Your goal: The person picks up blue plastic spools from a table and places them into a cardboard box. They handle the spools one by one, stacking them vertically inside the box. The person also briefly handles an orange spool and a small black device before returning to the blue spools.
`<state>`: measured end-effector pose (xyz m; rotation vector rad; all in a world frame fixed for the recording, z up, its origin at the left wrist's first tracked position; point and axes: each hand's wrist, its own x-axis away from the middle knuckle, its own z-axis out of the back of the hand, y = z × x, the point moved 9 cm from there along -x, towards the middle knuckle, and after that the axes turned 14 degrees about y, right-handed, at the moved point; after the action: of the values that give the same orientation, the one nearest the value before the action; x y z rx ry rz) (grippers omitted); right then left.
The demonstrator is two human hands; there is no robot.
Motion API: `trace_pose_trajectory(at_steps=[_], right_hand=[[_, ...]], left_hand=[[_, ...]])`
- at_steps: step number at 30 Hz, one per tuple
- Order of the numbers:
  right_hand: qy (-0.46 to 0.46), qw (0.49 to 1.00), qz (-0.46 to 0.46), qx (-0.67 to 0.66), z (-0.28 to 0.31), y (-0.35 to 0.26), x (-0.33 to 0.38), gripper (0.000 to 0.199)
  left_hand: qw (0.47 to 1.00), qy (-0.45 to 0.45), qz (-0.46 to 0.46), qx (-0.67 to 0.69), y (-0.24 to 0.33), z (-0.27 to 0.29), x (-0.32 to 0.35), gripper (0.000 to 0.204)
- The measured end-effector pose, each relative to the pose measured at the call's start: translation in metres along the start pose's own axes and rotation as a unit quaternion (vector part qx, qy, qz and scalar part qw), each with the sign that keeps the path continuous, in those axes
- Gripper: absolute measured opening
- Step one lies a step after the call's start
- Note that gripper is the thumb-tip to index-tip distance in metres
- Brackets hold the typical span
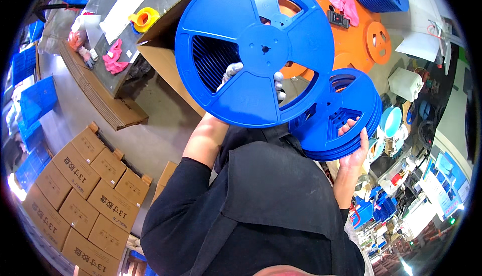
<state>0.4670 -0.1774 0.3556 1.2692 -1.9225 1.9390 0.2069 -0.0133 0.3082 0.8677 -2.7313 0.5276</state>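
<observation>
Reel (pixel 253 50), blue, raised before me, my left hand (pixel 233 73) gripping it from behind through its openings. My right hand (pixel 354 148) clasps a reel stack (pixel 336 115). Open carton (pixel 165 60) waits beyond; many sealed boxes (pixel 85 195) look done.

Blue reel (pixel 251 50), blue reel stack (pixel 341 120), orange tabletop (pixel 351 40), pink rag (pixel 344 0).

Glossy smooth blue plastic reel (pixel 253 50), matt brown cardboard boxes (pixel 85 195), black cloth apron (pixel 276 190).
</observation>
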Motion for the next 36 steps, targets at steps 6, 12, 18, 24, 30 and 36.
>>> trace_pose_trajectory(at_steps=[6, 12, 18, 24, 30, 36], right_hand=[[0.010, 1.000, -0.003, -0.009, -0.002, 0.002, 0.000, 0.039], [0.010, 1.000, -0.007, -0.011, -0.011, 0.004, 0.000, 0.038], [0.030, 0.999, -0.018, -0.010, 0.006, 0.009, -0.004, 0.038], [0.067, 0.998, -0.011, 0.008, -0.003, 0.013, 0.007, 0.039], [0.065, 0.997, -0.006, -0.028, 0.006, 0.026, 0.006, 0.042], [0.021, 0.995, 0.039, -0.089, 0.014, 0.016, 0.019, 0.048]], left_hand=[[1.000, 0.012, 0.019, 0.003, -0.002, -0.001, 0.008, 0.069], [0.998, 0.054, 0.037, 0.004, -0.005, 0.008, 0.014, 0.069], [0.979, 0.172, -0.003, -0.111, 0.013, 0.058, -0.015, 0.062], [0.657, 0.253, -0.331, -0.628, 0.079, 0.078, -0.068, 0.067], [0.213, 0.337, -0.262, -0.879, 0.113, 0.071, -0.146, 0.076], [0.109, 0.324, -0.313, -0.886, 0.144, 0.079, -0.193, 0.078]])
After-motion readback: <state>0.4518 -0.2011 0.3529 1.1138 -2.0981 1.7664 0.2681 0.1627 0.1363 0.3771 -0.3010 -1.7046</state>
